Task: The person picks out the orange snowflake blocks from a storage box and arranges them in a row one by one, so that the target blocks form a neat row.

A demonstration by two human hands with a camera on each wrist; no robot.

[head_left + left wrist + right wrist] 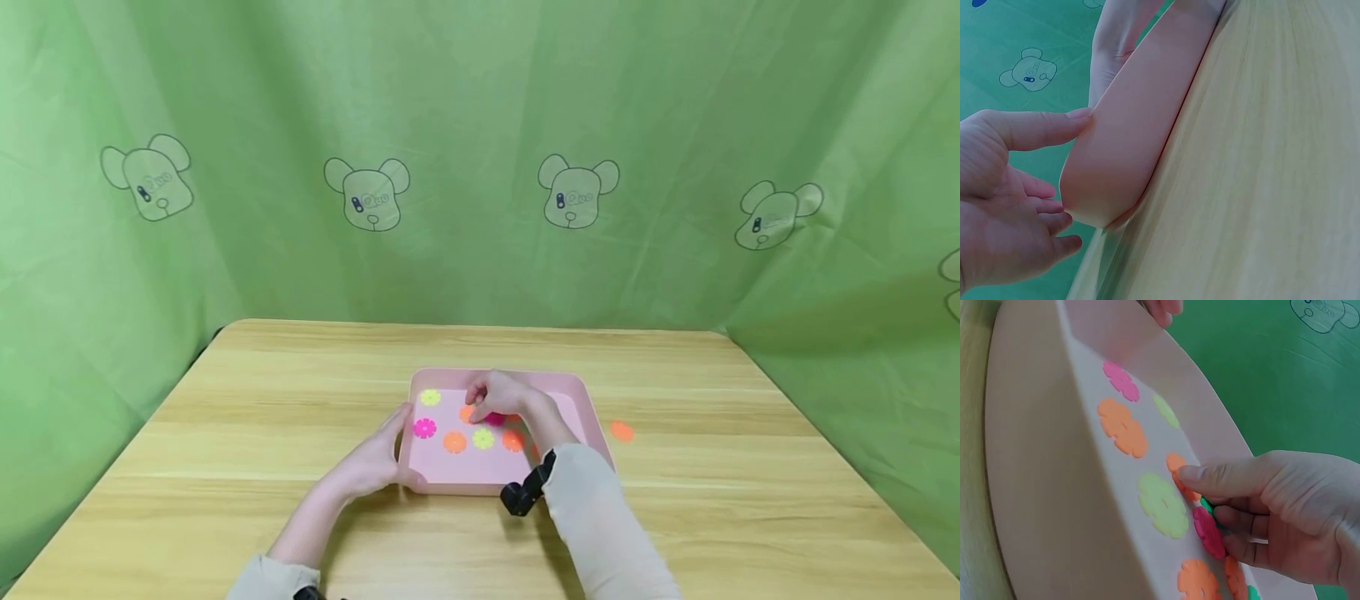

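We see a light wooden table (225, 433) before a draped green cloth backdrop (480, 100) (printed with bear heads (577, 190)).

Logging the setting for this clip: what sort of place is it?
Probably a staged recording booth, not a home: a green curtain printed with bear heads walls in a wooden table, where a pink tray holds flower-shaped discs.
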